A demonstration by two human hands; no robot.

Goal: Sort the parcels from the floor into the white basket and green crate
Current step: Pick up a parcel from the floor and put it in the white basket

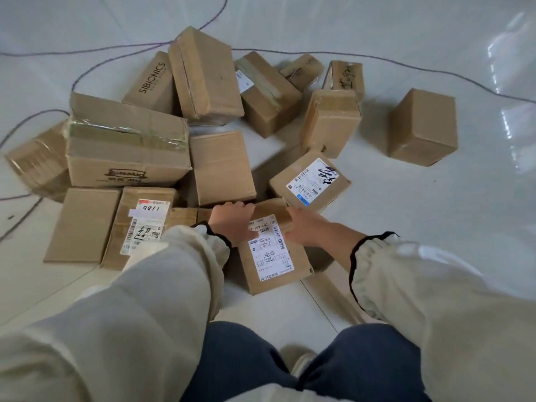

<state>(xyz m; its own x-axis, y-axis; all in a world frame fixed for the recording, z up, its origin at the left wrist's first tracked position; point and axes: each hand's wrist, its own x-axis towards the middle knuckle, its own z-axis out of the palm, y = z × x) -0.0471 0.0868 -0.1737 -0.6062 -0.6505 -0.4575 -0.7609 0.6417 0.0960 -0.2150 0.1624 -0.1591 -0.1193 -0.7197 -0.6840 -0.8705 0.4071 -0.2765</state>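
Observation:
A small cardboard parcel (272,256) with a white shipping label lies on the floor just in front of me. My left hand (230,224) grips its far left corner and my right hand (306,227) clasps its far right edge. Several more brown parcels are spread around it: a labelled one (310,181) just beyond, a large taped box (124,146) at the left, a flat labelled one (139,227) beside my left sleeve and a lone box (423,126) at the right. Neither the white basket nor the green crate is in view.
A thin dark cable (406,65) loops over the pale tiled floor behind and left of the pile. My knees in dark trousers (290,367) and a shoe (298,361) fill the bottom of the view. Bare shiny floor stretches away to the right.

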